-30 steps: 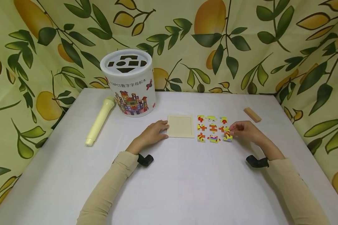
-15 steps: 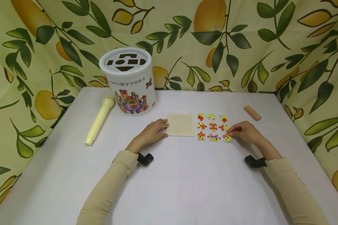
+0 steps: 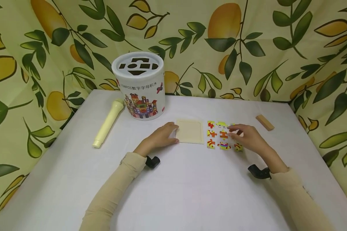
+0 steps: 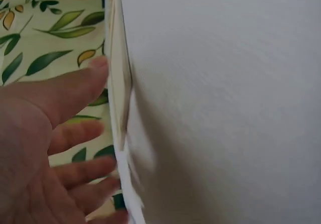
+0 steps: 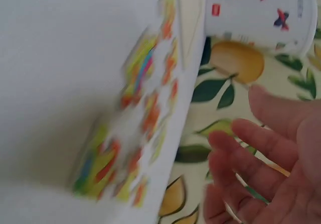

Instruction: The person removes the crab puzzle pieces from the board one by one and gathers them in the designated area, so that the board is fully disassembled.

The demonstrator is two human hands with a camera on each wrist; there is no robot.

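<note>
Jigsaw puzzle pieces (image 3: 224,146) in red, yellow and green lie slightly apart in a three-by-three layout, right of a shallow square wooden puzzle tray (image 3: 189,132). My left hand (image 3: 159,138) rests at the tray's left edge, thumb and fingers spread apart; the left wrist view shows the hand (image 4: 60,148) beside the tray's thin edge (image 4: 119,73). Over the right column is my right hand (image 3: 250,138), its fingers loosely bent and hiding some pieces. Nothing is held by the right hand (image 5: 271,158) in the right wrist view, where the pieces (image 5: 150,116) are blurred.
Behind the tray, to the left, stands a white lidded bucket (image 3: 140,86) with shape cut-outs. A pale yellow microphone-shaped stick (image 3: 108,123) lies beside it. At the right back is a small wooden block (image 3: 264,122). Patterned curtain (image 3: 185,29) borders the white table.
My right hand has set the bottom-right puzzle piece down in the layout, let go and moved up and left over the right column. The left hand stays at the tray. The head view has shifted slightly.
</note>
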